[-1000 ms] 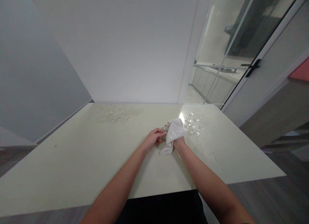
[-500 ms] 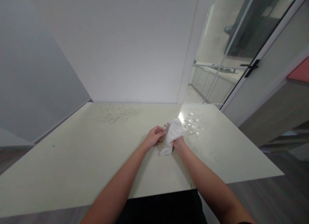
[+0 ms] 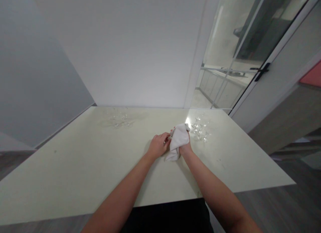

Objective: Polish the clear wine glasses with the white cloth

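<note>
A white cloth point(image 3: 180, 136) is bunched in my right hand point(image 3: 186, 148), which closes around it from the right and is partly covered by it. My left hand point(image 3: 158, 145) has its fingers curled on a small clear glass point(image 3: 171, 136) at the cloth's left edge. The cloth covers most of that glass, so its full shape is hidden. Both hands are just above the table, close together. Just right of the cloth stands a cluster of several clear glasses point(image 3: 200, 128), some of which look stemmed.
Another group of clear glasses point(image 3: 119, 118) is at the back left of the pale table point(image 3: 82, 166). A white wall point(image 3: 130, 59) rises behind the table's back edge. To the right are a glass partition point(image 3: 223, 72) and a door with a black handle point(image 3: 262, 72).
My left hand has turned over the glass, with its back now more upward and its fingers closer to the cloth. The cloth's upper right part has shifted and folded in my right hand.
</note>
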A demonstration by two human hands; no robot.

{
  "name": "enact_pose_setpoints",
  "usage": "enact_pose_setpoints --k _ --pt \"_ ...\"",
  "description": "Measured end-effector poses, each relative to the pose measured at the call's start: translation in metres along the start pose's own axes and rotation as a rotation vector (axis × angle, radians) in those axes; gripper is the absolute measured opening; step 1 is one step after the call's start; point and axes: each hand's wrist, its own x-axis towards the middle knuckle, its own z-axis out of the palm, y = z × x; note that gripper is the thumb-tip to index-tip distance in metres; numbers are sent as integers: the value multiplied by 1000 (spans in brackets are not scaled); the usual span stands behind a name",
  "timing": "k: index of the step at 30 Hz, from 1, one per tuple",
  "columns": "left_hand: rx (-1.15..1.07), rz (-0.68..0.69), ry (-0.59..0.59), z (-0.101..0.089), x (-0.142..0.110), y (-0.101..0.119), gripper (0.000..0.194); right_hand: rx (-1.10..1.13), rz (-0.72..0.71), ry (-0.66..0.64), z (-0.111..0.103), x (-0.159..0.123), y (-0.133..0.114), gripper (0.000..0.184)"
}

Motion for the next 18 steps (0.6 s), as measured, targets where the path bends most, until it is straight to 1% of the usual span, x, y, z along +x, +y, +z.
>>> enact_pose_setpoints --k 2,4,6,8,9,11,14,16,18 --pt "-50 -43 -60 2 1 -2 13 49 9 11 -3 0 4 13" --pt "-160 -76 -102 3 1 -4 12 48 -22 26 -5 0 8 15" --pt "-261 -76 -110 2 2 -5 14 45 -19 35 -6 -1 11 18" --pt "-273 -46 -107 0 2 -6 16 50 -6 42 -5 -1 10 16" --pt "-225 -23 -105 -1 1 -6 17 58 3 31 -5 -2 8 15" --pt "-32 25 -69 -4 1 -6 18 76 24 -19 -4 -2 2 15" --pt "299 71 44 -10 1 -8 20 52 81 -98 -4 -2 -3 14" --pt "427 83 109 -14 2 -11 24 -65 123 -189 -5 -4 0 7" --pt "498 116 130 -17 3 -14 29 -204 80 -273 -7 -6 6 6"
